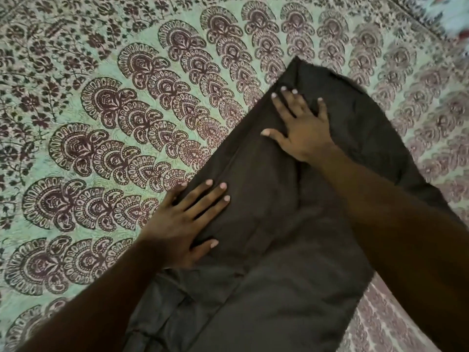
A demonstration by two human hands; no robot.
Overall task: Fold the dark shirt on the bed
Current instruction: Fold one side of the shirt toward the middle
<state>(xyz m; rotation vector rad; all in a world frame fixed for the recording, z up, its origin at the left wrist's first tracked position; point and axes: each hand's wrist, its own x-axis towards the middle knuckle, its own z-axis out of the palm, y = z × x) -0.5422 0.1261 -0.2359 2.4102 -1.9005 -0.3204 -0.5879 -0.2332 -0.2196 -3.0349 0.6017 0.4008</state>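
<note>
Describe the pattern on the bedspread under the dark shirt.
The bedspread is pale green, printed with rows of dark maroon fan-shaped floral motifs, seen in the head view.

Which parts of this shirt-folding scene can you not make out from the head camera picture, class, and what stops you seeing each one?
- Near end of the dark shirt: cut off by the bottom edge of the head view.
- Shirt fabric beneath the left hand and right hand: covered by the flat palms and forearms.
- Object at the top right corner: blurred and cut off, so unidentifiable.
- Bedspread under the shirt: hidden by the cloth.
</note>
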